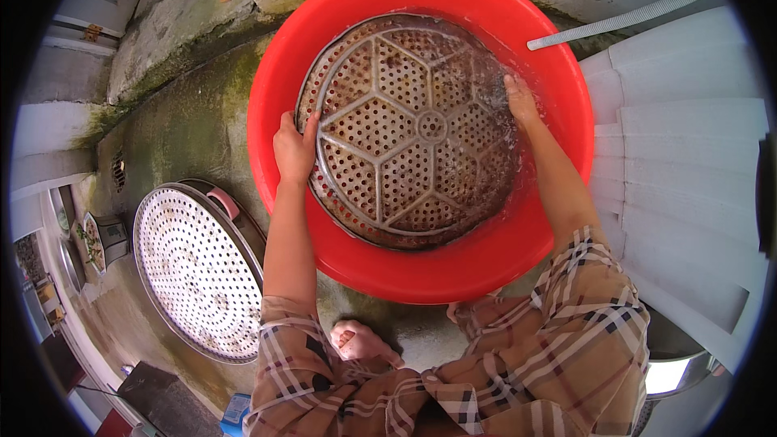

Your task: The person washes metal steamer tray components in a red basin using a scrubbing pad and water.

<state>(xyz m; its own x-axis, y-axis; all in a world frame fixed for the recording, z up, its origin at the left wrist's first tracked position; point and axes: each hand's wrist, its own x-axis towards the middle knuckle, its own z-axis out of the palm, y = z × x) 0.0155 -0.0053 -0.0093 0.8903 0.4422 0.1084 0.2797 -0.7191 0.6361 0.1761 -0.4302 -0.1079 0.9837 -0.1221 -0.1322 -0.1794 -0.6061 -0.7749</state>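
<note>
A round perforated metal steamer tray (400, 127), stained brown, lies tilted in a large red plastic basin (388, 276). Its right part dips into water in the basin. My left hand (295, 147) grips the tray's left rim, with the thumb on top and the fingers at the outer edge. At the tray's right edge, my right hand (521, 99) holds the rim; its fingers are partly hidden beneath.
A second perforated metal tray (197, 273) rests on the concrete floor at left, beside a pink handle (223, 203). A grey corrugated hose (619, 17) reaches over the basin's right rim. A potted plant (97, 243), a floor drain (118, 171) and a blue container (235, 414) are also at left.
</note>
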